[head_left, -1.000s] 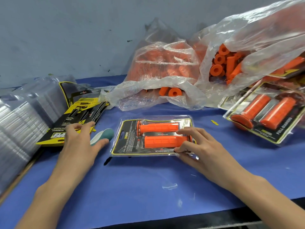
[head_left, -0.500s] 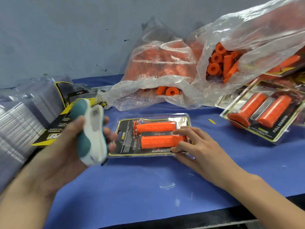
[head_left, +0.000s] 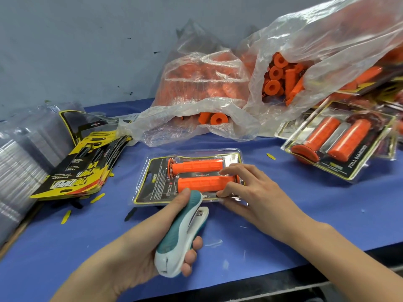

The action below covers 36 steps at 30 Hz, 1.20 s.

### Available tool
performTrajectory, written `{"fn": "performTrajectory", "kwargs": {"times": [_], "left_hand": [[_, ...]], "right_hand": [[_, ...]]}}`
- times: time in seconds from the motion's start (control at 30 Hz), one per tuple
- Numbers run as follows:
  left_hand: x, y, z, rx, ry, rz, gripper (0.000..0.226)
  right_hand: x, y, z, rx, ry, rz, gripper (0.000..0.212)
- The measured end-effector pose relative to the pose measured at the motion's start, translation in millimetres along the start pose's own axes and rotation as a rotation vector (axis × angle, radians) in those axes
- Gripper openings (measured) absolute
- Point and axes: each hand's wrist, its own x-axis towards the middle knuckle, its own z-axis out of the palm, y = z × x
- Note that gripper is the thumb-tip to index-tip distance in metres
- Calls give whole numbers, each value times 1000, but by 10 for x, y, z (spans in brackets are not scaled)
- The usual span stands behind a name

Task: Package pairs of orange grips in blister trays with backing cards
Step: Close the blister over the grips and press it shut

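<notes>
Two hands are counted, and one stapler [head_left: 182, 234]. Two sealed blister packs are visible, each holding two orange grips. Two plastic bags of loose grips and one stack of backing cards [head_left: 76, 168] are present.

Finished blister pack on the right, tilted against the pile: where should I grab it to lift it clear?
Probably pinch the finished blister pack by its flat clear flange at the near corner, coming from the front. The raised bubbles over its two grips are rounded and slick; the far edge leans on other packs under the plastic bag.
</notes>
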Motion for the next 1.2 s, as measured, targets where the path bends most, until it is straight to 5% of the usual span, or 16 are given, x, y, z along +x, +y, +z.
{"fn": "performTrajectory", "kwargs": {"times": [0.17, 0.4, 0.53, 0.7, 0.93, 1.2], "left_hand": [[130, -28, 22, 30, -23, 97, 43], [236, -40, 37, 42, -11, 15, 61], [220, -80, -14, 71, -22, -12, 91], [148, -140, -35, 137, -49, -27, 63], [74, -128, 52, 138, 12, -15, 64], [74, -124, 65, 145, 5, -11, 55]], "right_hand": [[-1, -1, 0, -16, 0, -9, 18], [0, -15, -12, -25, -2, -14, 16], [2, -25, -21, -23, -6, -17, 13], [5, -19, -16, -39, -13, -45, 12], [10, -39, -2, -89, 22, -76, 9], [124, -229, 88, -250, 58, -130, 37]]}}
